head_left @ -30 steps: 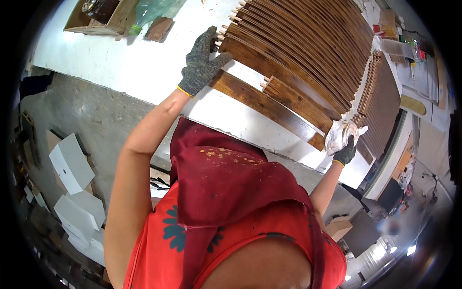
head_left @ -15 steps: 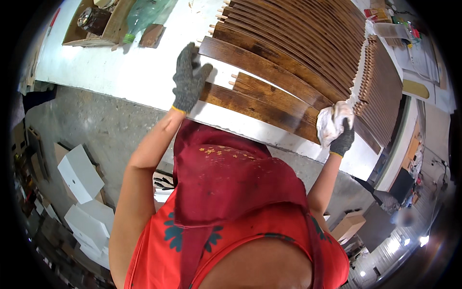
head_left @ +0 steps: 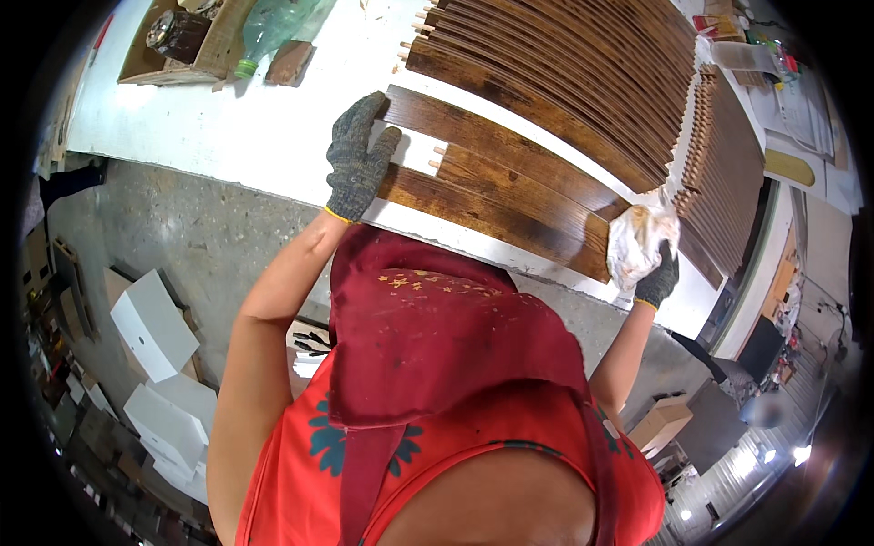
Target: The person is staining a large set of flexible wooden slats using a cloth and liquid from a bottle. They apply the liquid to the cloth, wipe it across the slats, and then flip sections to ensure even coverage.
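Observation:
A dark grey knit glove covers my left hand (head_left: 358, 164), which lies at the left ends of two long brown boards with thumb and fingers apart. Its fingertips touch the far board (head_left: 473, 127), and its palm side is against the near board (head_left: 492, 214). Between these boards lies a shorter brown board (head_left: 519, 182) with light dowel pegs at its left end. My right hand (head_left: 660, 280), gloved the same way, is closed on a crumpled, brown-stained white rag (head_left: 637, 246). The rag rests at the boards' right ends and hides part of them.
Many brown slats with pegged ends (head_left: 555, 82) lie in a row beyond, on the white table (head_left: 228, 136). Another row of slats (head_left: 719, 173) stands at right. At far left are a box (head_left: 214, 45) holding a dark jar, a green plastic bottle (head_left: 273, 27) and a brown block (head_left: 289, 65).
The far long board has come toward me, away from the slat row, and now lies along the shorter board. My right hand and the rag have shifted slightly right and nearer.

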### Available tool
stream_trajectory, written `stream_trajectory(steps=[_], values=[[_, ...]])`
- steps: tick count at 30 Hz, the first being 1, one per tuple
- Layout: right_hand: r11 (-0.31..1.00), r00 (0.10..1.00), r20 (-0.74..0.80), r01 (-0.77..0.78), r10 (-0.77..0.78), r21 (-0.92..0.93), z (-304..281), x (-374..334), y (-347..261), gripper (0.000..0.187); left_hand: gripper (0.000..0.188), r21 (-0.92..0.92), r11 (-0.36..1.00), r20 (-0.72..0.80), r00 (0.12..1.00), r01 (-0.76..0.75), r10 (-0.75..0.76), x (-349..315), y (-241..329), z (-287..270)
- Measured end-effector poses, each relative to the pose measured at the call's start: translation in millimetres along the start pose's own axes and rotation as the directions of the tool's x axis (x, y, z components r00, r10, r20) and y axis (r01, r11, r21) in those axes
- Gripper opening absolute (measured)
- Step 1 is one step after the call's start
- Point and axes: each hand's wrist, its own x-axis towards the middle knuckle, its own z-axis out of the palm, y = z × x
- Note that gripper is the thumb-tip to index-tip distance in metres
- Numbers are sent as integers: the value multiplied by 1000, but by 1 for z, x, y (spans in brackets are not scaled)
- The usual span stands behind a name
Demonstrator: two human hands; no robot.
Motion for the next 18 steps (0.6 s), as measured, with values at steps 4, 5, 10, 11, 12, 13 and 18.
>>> stream_trajectory(steps=[4, 5, 10, 11, 12, 13, 18], values=[[966, 973, -131, 161, -190, -203, -7, 0, 51, 52, 45, 39, 990, 11, 991, -135, 135, -3, 2, 6], [831, 932, -33, 305, -361, -464, 11, -13, 40, 51, 46, 73, 981, 31, 984, -178, 176, -4, -1, 5], [260, 653, 234, 567, -720, -782, 111, -84, 8, 47, 48, 237, 956, 26, 985, -171, 170, -2, -1, 10], [323, 755, 241, 515, -610, -794, 123, -81, 2, 47, 50, 304, 936, 26, 984, -176, 177, -2, 0, 10], [270, 756, 269, 505, -596, -820, 132, -82, -6, 45, 51, 374, 911, 24, 983, -176, 180, -2, -1, 9], [265, 744, 271, 515, -610, -815, 133, -79, -4, 43, 54, 365, 913, 9, 982, -179, 189, -3, -5, 11], [422, 605, 424, 787, -674, -451, 81, -38, 6, 35, 52, 341, 928, 16, 988, -152, 156, 2, -1, 9]])
